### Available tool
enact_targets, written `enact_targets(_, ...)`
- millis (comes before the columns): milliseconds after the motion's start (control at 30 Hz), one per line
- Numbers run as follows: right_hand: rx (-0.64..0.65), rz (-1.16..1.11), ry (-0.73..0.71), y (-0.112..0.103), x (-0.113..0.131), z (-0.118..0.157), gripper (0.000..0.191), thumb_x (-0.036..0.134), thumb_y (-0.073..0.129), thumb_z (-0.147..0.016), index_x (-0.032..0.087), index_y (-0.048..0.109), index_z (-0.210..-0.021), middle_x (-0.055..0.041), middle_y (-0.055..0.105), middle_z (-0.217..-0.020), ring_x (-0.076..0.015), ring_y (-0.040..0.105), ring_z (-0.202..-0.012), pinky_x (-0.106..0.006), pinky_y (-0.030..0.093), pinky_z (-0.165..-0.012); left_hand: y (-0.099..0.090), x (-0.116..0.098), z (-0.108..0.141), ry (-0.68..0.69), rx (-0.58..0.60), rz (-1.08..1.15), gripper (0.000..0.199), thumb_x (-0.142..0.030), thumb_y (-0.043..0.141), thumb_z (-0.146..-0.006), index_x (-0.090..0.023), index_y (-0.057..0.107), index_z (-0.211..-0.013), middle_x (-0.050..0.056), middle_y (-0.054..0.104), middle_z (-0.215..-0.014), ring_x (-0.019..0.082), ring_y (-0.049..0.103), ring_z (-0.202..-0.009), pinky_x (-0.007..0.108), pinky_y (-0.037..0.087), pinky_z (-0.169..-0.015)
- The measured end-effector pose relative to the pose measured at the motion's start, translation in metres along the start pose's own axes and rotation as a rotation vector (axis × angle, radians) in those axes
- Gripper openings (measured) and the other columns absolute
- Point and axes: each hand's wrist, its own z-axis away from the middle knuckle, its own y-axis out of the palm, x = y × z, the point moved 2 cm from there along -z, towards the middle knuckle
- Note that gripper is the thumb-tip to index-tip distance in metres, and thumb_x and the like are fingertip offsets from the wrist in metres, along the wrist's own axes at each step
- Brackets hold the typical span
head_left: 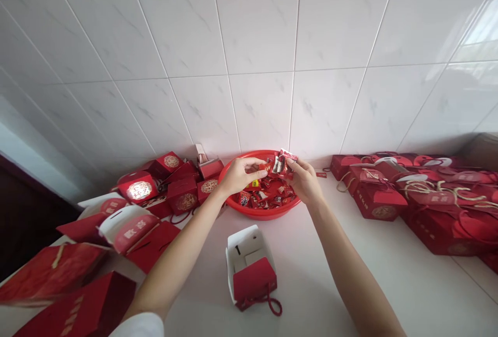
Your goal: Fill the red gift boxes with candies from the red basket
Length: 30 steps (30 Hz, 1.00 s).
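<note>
A red plastic basket (261,214) with wrapped candies (260,198) in it stands against the tiled wall. Over its left side my left hand (241,175) pinches a small red-wrapped candy (266,166). My right hand (305,179), above the basket's right side, has its fingers closed on several red and white wrapped candies (283,165). Nearer to me, an open red box (254,280) with a white inside rests on the white surface. A dark red cord (275,306) hangs from its front.
Red boxes (182,196) are piled on the left, some with open flaps (128,225). Many closed red boxes (379,199) with cord handles crowd the right side. The tiled wall (260,109) rises behind the basket.
</note>
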Motion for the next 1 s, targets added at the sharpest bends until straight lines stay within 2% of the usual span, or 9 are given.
enact_targets(100, 0.101, 0.104, -0.003, 0.012, 0.014, 0.016, 0.033, 0.044, 0.086, -0.07, 0.021, 0.075, -0.091, -0.0009, 0.074, -0.081, -0.0171, 0.068, -0.073, -0.028, 0.058, -0.066, -0.008, -0.021, 0.028, -0.027, 0.017, 0.01, 0.051, -0.049, 0.073, -0.077, -0.015, 0.069, -0.116, 0.009, 0.075, -0.105, 0.024, 0.07, -0.094, 0.039, 0.057, -0.089)
enact_targets(200, 0.235, 0.264, -0.005, 0.02, 0.028, 0.033, 0.028, 0.042, 0.081, -0.078, 0.021, 0.075, -0.094, -0.0005, 0.07, -0.079, -0.0156, 0.065, -0.073, -0.026, 0.055, -0.067, -0.021, -0.037, 0.057, -0.071, 0.151, -0.073, 0.053, -0.049, 0.07, -0.081, -0.019, 0.062, -0.124, 0.007, 0.072, -0.111, 0.023, 0.068, -0.1, 0.037, 0.055, -0.091)
enact_targets(333, 0.465, 0.405, 0.036, 0.035, 0.039, 0.054, 0.023, 0.04, 0.075, -0.085, 0.02, 0.074, -0.095, -0.0005, 0.067, -0.078, -0.0155, 0.063, -0.074, -0.029, 0.054, -0.071, -0.035, -0.046, 0.09, -0.17, 0.428, -0.379, 0.028, -0.045, 0.066, -0.082, -0.021, 0.068, -0.096, 0.004, 0.071, -0.106, 0.022, 0.066, -0.097, 0.03, 0.052, -0.085)
enact_targets(433, 0.621, 0.468, 0.095, 0.048, 0.039, 0.066, 0.024, 0.042, 0.074, -0.086, 0.018, 0.073, -0.088, -0.001, 0.065, -0.077, -0.0154, 0.061, -0.072, -0.029, 0.052, -0.068, -0.034, -0.048, 0.105, -0.219, 0.578, -0.378, 0.017, -0.037, 0.064, -0.081, -0.02, 0.066, -0.081, 0.002, 0.07, -0.094, 0.019, 0.065, -0.088, 0.025, 0.049, -0.078)
enact_targets(533, 0.726, 0.531, 0.129, 0.054, 0.034, 0.072, 0.028, 0.044, 0.072, -0.088, 0.016, 0.072, -0.09, -0.0025, 0.067, -0.08, -0.0158, 0.06, -0.072, -0.029, 0.051, -0.068, -0.028, -0.046, 0.11, -0.252, 0.674, -0.364, 0.009, -0.027, 0.062, -0.076, -0.021, 0.069, -0.078, -0.001, 0.069, -0.082, 0.017, 0.065, -0.079, 0.022, 0.046, -0.07)
enact_targets(600, 0.746, 0.565, 0.12, 0.054, 0.031, 0.072, 0.029, 0.045, 0.071, -0.088, 0.016, 0.073, -0.093, -0.0036, 0.068, -0.084, -0.016, 0.06, -0.074, -0.029, 0.051, -0.069, -0.023, -0.041, 0.108, -0.271, 0.672, -0.387, 0.015, -0.023, 0.061, -0.073, -0.023, 0.073, -0.082, -0.002, 0.068, -0.074, 0.016, 0.064, -0.072, 0.021, 0.044, -0.064)
enact_targets(733, 0.72, 0.607, 0.094, 0.049, 0.036, 0.071, 0.03, 0.044, 0.07, -0.089, 0.016, 0.073, -0.096, -0.0041, 0.069, -0.086, -0.0157, 0.061, -0.074, -0.027, 0.051, -0.067, -0.011, -0.032, 0.1, -0.231, 0.551, -0.409, 0.032, -0.019, 0.059, -0.071, -0.023, 0.078, -0.096, -0.001, 0.07, -0.075, 0.018, 0.063, -0.068, 0.024, 0.044, -0.062)
enact_targets(867, 0.712, 0.739, 0.032, 0.044, 0.048, 0.07, 0.028, 0.043, 0.067, -0.091, 0.016, 0.073, -0.093, -0.0033, 0.069, -0.082, -0.0156, 0.06, -0.073, -0.027, 0.05, -0.065, 0.007, -0.031, 0.091, -0.104, 0.49, -0.435, 0.021, -0.019, 0.054, -0.079, -0.021, 0.074, -0.086, 0.0, 0.069, -0.072, 0.017, 0.061, -0.065, 0.025, 0.044, -0.063)
enact_targets(1000, 0.761, 0.895, 0.002, 0.037, 0.054, 0.068, 0.027, 0.043, 0.064, -0.093, 0.018, 0.074, -0.093, -0.0018, 0.068, -0.078, -0.0147, 0.058, -0.068, -0.026, 0.047, -0.06, 0.02, -0.031, 0.086, -0.09, 0.386, -0.582, 0.018, -0.024, 0.052, -0.088, -0.02, 0.069, -0.081, 0.002, 0.068, -0.07, 0.018, 0.062, -0.064, 0.025, 0.041, -0.06)
